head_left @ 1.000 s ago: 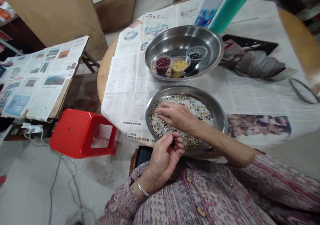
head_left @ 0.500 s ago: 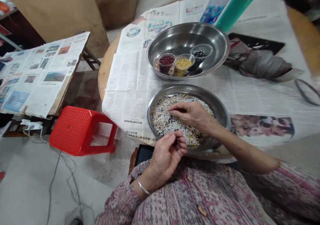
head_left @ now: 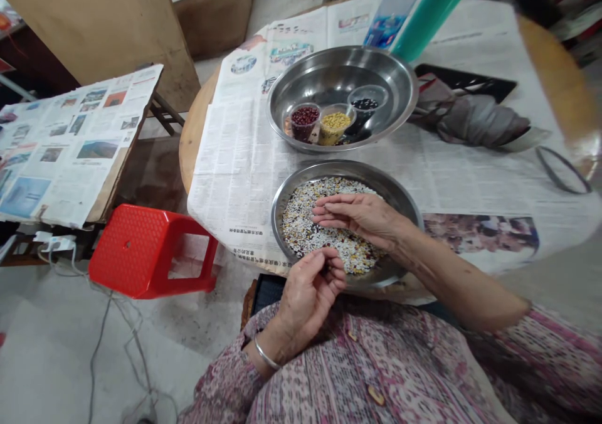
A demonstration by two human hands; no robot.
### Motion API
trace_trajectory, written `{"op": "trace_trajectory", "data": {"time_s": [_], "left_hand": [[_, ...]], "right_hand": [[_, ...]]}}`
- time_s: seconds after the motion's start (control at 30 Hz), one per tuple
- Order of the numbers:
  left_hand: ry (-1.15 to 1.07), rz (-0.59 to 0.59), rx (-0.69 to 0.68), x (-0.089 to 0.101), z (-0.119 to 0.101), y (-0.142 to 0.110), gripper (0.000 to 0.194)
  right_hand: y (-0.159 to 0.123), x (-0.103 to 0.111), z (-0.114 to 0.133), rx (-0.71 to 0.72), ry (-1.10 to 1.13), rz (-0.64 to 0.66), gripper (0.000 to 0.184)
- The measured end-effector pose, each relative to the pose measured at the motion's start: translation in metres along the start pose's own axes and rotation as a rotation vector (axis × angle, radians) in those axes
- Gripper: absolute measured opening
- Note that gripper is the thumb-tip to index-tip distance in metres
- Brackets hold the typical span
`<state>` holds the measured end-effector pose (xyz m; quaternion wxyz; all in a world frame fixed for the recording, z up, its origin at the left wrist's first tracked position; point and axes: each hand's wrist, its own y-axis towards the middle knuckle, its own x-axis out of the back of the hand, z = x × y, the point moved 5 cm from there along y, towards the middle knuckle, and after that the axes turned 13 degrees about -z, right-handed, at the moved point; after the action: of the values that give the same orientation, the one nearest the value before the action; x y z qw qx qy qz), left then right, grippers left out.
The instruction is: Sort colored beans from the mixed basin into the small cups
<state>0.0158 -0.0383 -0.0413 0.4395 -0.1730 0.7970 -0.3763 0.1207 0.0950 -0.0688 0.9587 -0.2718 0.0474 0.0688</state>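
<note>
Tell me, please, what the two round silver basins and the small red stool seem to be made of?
The near round silver basin under the right hand and the far round silver basin look like polished metal, probably stainless steel: both show bright reflections. The small red stool looks like moulded plastic, with one even colour and a dimpled, slightly glossy top.

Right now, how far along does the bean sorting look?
Some is done: the three small cups in the far steel pan already hold red beans, yellow beans and black beans. In hand: the right hand picks over the mixed grains in the near pan, while the left hand is cupped at its rim. Most seems left: the mix covers the pan's bottom.
</note>
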Motion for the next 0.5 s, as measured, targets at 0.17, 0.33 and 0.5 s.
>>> {"op": "trace_trajectory", "data": {"time_s": [0.17,0.33,0.5], "left_hand": [[-0.006,0.015,0.007,0.001,0.001,0.001,0.026],[0.005,0.008,0.006,0.003,0.001,0.001,0.024],[0.007,0.018,0.006,0.003,0.001,0.0,0.023]], "right_hand": [[-0.003,-0.001,0.0,-0.034,0.017,-0.012,0.025],[-0.005,0.002,0.01,0.22,-0.28,-0.092,0.025],[-0.016,-0.003,0.021,0.613,-0.752,-0.174,0.03]]}}
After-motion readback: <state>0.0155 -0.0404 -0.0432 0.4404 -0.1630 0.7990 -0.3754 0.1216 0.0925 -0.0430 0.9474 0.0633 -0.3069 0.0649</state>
